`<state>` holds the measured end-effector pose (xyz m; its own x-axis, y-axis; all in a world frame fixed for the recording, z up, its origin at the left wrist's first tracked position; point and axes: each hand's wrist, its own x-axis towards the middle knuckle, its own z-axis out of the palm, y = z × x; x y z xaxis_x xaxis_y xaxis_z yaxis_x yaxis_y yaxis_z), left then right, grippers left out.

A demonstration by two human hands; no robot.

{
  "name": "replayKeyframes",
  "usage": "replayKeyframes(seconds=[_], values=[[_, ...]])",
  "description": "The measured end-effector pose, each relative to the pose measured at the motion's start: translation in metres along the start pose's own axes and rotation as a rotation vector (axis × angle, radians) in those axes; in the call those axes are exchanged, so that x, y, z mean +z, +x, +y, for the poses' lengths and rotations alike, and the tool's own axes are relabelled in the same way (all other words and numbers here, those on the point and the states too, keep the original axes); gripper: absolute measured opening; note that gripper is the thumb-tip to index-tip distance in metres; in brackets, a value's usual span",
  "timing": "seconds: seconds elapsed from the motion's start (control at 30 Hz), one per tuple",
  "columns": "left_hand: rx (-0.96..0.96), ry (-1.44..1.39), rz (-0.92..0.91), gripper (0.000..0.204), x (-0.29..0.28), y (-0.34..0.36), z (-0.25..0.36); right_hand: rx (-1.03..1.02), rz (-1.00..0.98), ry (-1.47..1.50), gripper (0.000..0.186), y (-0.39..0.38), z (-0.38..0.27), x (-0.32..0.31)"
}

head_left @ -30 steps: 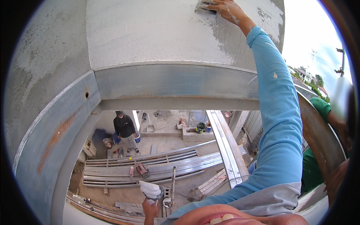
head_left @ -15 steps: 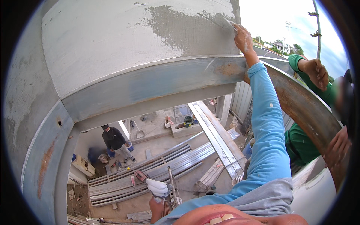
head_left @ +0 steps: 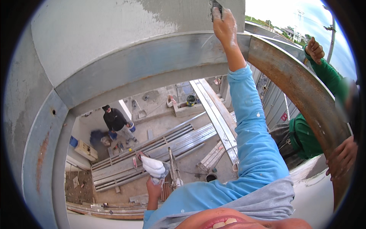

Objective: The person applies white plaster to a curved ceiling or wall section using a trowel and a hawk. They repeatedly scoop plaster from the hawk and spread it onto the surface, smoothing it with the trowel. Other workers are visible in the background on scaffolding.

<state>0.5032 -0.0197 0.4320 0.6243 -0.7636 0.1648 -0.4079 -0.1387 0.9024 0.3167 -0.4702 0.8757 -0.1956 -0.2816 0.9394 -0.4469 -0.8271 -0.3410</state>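
Note:
My right hand (head_left: 225, 28) is raised against the plastered wall (head_left: 106, 26), gripping a dark flat trowel (head_left: 215, 7) at a rough grey patch beside the white coating. My blue-sleeved arm crosses the middle of the view. Low in the centre my left hand (head_left: 153, 187) is closed on a metal plate (head_left: 163, 176) loaded with white paste (head_left: 152, 164). A grey steel beam (head_left: 152, 53) runs just below the wall.
A curved rusty beam (head_left: 305, 99) borders the right, where a co-worker in green (head_left: 307, 137) grips it. Below, a person in black (head_left: 116, 120) stands near steel tubes (head_left: 110, 177) and buckets; long metal strips (head_left: 213, 118) span the opening.
My right hand and trowel swept right along the wall, then sit higher and slightly left as the view shifted. The co-worker in green has come further into view, one hand raised.

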Motion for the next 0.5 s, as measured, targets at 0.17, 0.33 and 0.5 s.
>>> replayKeyframes(seconds=[0.17,0.33,0.5], values=[[-0.018,-0.664,-0.222,0.049,0.012,0.035,0.054,0.713,-0.029,1.066,0.033,-0.163,-0.042,-0.030],[0.062,-0.918,-0.427,0.055,0.011,0.069,0.148,0.869,0.081,1.228,0.040,-0.255,-0.076,-0.048],[0.123,-0.773,-0.301,0.051,0.020,0.077,0.171,1.039,0.077,1.064,0.037,-0.286,-0.070,-0.068]])
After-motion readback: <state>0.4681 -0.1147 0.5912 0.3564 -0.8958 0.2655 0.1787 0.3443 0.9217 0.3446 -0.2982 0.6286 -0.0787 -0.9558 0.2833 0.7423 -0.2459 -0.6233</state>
